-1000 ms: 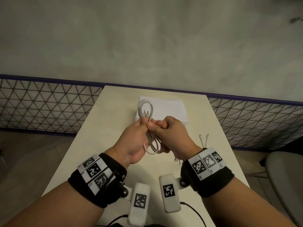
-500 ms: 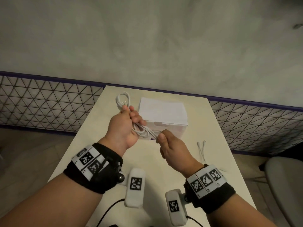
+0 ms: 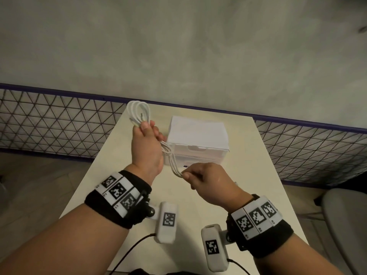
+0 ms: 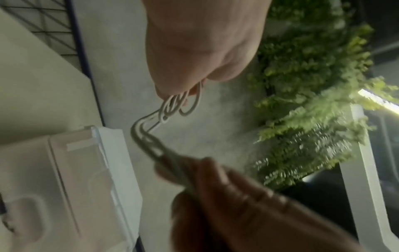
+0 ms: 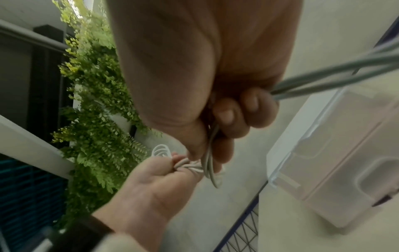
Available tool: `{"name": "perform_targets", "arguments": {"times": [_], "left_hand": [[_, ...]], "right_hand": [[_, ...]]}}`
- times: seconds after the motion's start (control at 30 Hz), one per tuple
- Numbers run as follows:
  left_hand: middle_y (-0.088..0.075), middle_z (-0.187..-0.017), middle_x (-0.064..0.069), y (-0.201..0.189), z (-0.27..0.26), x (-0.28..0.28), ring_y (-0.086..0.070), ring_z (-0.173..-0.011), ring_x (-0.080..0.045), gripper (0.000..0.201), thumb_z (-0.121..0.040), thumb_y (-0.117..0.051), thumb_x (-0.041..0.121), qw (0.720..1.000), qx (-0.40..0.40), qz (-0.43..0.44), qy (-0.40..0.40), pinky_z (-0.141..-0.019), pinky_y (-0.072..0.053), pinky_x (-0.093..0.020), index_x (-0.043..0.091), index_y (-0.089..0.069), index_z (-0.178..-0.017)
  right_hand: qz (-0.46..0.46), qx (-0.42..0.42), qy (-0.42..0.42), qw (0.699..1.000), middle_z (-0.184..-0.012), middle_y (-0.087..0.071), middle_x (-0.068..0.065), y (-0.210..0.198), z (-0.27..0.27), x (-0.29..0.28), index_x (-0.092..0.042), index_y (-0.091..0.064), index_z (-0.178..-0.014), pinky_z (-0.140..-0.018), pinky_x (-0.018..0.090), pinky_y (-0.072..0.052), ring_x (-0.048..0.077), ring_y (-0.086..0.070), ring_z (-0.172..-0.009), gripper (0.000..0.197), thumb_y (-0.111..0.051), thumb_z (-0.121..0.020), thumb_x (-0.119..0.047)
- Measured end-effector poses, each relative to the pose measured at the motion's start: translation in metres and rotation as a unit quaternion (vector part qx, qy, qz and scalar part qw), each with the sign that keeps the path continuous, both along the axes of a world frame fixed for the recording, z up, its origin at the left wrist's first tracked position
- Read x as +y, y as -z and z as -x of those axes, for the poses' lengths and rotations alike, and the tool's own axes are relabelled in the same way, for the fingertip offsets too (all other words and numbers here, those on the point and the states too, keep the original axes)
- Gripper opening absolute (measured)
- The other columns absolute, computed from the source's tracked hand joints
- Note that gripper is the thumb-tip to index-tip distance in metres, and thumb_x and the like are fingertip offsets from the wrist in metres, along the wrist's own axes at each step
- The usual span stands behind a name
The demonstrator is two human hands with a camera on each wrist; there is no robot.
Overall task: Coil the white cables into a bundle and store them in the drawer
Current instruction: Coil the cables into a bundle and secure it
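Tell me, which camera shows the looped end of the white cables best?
The head view: the loops stand sharp above the left hand, fanned against the table. The right wrist view shows them small and far beyond that hand; the left wrist view shows them close but partly hidden.

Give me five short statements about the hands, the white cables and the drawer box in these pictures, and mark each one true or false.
1. The left hand grips the looped white cable bundle raised above the cream table. True.
2. The right hand rests flat and empty on the table. False: it pinches the cable strands that run down from the left hand.
3. The white plastic drawer box stands on the table beyond both hands. True.
4. The cable bundle already lies inside the drawer. False: both hands hold it in the air.
5. The drawer is pulled fully out. False: no drawer front stands out from the box.
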State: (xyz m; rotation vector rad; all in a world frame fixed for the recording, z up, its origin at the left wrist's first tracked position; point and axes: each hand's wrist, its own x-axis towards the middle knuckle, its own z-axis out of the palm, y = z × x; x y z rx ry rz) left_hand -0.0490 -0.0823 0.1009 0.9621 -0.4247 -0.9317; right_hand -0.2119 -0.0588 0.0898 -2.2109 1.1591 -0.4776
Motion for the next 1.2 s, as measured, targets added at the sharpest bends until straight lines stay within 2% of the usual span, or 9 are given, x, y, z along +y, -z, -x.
{"name": "perform_targets", "arguments": {"times": [0.17,0.3,0.37,0.5,0.67,0.83,0.93,1.07,1.2], "left_hand": [[-0.047,-0.064,0.006,0.011,0.009,0.007,-0.045,-0.06,-0.01,0.026,-0.098,-0.032,0.033,0.991,-0.107,-0.007,0.08,-0.074,-0.041,-0.031,0.021,-0.054,-0.09],[-0.046,-0.07,0.001,0.017,0.019,0.017,-0.045,-0.067,-0.012,0.028,-0.099,-0.03,0.032,0.976,-0.151,-0.018,0.153,-0.078,-0.043,-0.032,0.019,-0.055,-0.096],[-0.048,-0.078,-0.007,0.019,0.024,0.022,-0.048,-0.075,-0.018,0.028,-0.1,-0.03,0.03,0.968,-0.153,-0.016,0.196,-0.08,-0.044,-0.037,0.019,-0.055,-0.098],[-0.052,-0.108,-0.019,0.019,0.031,0.024,-0.052,-0.1,-0.029,0.026,-0.1,-0.031,0.023,0.963,-0.06,-0.018,0.263,-0.09,-0.046,-0.038,0.013,-0.054,-0.106],[-0.058,-0.119,-0.019,0.02,0.036,0.023,-0.059,-0.106,-0.025,0.035,-0.1,-0.032,0.022,0.956,0.03,-0.023,0.291,-0.09,-0.05,-0.032,0.007,-0.05,-0.125],[-0.051,-0.135,-0.027,0.021,0.04,0.025,-0.05,-0.126,-0.037,0.047,-0.095,-0.038,0.034,0.947,0.073,-0.052,0.308,-0.11,-0.035,-0.05,0.003,-0.051,-0.129],[-0.057,-0.123,-0.025,0.022,0.045,0.028,-0.054,-0.115,-0.033,0.05,-0.091,-0.044,0.036,0.946,0.056,-0.045,0.316,-0.105,-0.037,-0.045,0.001,-0.053,-0.126],[-0.052,-0.096,-0.017,0.027,0.048,0.031,-0.049,-0.086,-0.023,0.043,-0.092,-0.045,0.037,0.948,0.054,-0.046,0.311,-0.078,-0.043,-0.035,0.004,-0.057,-0.117],[-0.046,-0.063,-0.005,0.026,0.048,0.035,-0.043,-0.057,-0.016,0.029,-0.091,-0.048,0.035,0.941,0.024,-0.07,0.329,-0.06,-0.043,-0.03,0.01,-0.06,-0.083]], "right_hand": [[0.007,-0.008,-0.041,0.999,-0.092,-0.062,-0.007,-0.018,-0.001,-0.003,-0.018,-0.064,-0.116,-0.07,0.0,-0.037,0.006,-0.055,-0.083,0.034,-0.051,-0.089,-0.004],[0.003,-0.089,0.02,0.996,-0.084,-0.073,0.001,-0.03,0.0,-0.01,-0.025,-0.06,-0.098,-0.074,0.018,-0.052,0.01,-0.068,-0.079,0.023,-0.058,-0.087,-0.005],[0.008,-0.102,0.031,0.994,-0.08,-0.072,-0.002,-0.034,-0.001,-0.012,-0.023,-0.058,-0.085,-0.071,0.016,-0.053,0.003,-0.067,-0.074,0.018,-0.064,-0.084,-0.006],[0.081,-0.087,0.03,0.992,-0.079,-0.071,0.0,-0.038,-0.007,-0.012,-0.013,-0.071,-0.079,-0.072,0.021,-0.052,0.01,-0.066,-0.074,0.012,-0.068,-0.077,-0.002],[0.134,-0.087,0.043,0.986,-0.078,-0.056,-0.005,-0.04,-0.012,-0.014,-0.018,-0.073,-0.073,-0.071,0.031,-0.053,0.017,-0.061,-0.073,0.014,-0.074,-0.069,-0.004],[0.16,-0.094,0.03,0.982,-0.076,-0.066,0.002,-0.04,-0.014,-0.012,-0.015,-0.064,-0.072,-0.065,0.04,-0.055,0.022,-0.062,-0.07,0.018,-0.066,-0.066,0.002],[0.184,-0.092,0.051,0.977,-0.078,-0.065,0.007,-0.04,-0.011,-0.016,-0.01,-0.062,-0.076,-0.063,0.041,-0.054,0.027,-0.06,-0.07,0.015,-0.064,-0.067,0.001],[0.242,-0.072,0.048,0.966,-0.08,-0.054,0.007,-0.036,-0.009,-0.018,-0.009,-0.058,-0.077,-0.054,0.038,-0.05,0.029,-0.054,-0.065,0.014,-0.063,-0.068,0.002],[0.248,-0.053,0.083,0.964,-0.074,-0.043,0.001,-0.031,-0.003,-0.024,-0.009,-0.052,-0.068,-0.049,0.032,-0.044,0.027,-0.047,-0.055,0.019,-0.07,-0.064,-0.003]]}}
